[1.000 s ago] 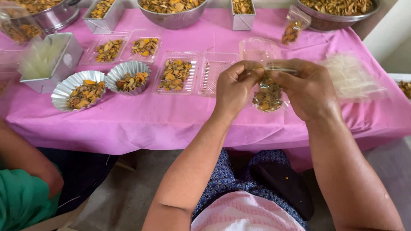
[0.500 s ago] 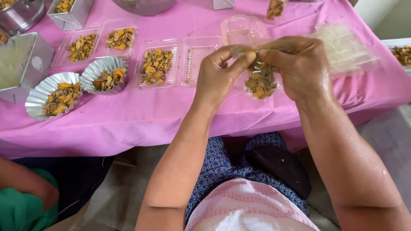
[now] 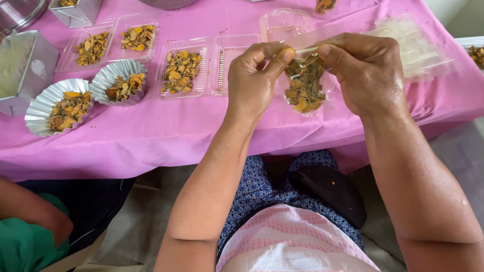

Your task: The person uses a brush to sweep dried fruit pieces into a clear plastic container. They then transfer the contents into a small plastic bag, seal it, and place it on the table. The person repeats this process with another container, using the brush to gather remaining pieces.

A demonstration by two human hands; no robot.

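A small clear plastic bag (image 3: 304,86) filled with dried orange-brown slices hangs between both hands above the pink tablecloth (image 3: 166,136). My left hand (image 3: 253,76) pinches the bag's top edge on its left side with thumb and forefinger. My right hand (image 3: 367,70) pinches the same top edge on the right. The bag's mouth is held flat between the fingertips. Just behind the hands lie an empty clear tray (image 3: 229,55) and an empty clear lid (image 3: 284,22).
Two fluted foil cups (image 3: 35,108) (image 3: 108,73) and several clear trays (image 3: 181,68) hold the same slices at left. Metal boxes (image 3: 22,65) stand far left. A stack of clear bags (image 3: 418,48) lies at right. Another person's arm (image 3: 30,216) shows at lower left.
Both hands with the bag stay together. The view has tilted down and shifted, so the table sits higher in the picture. The fingers have drawn the bag's top edge tighter.
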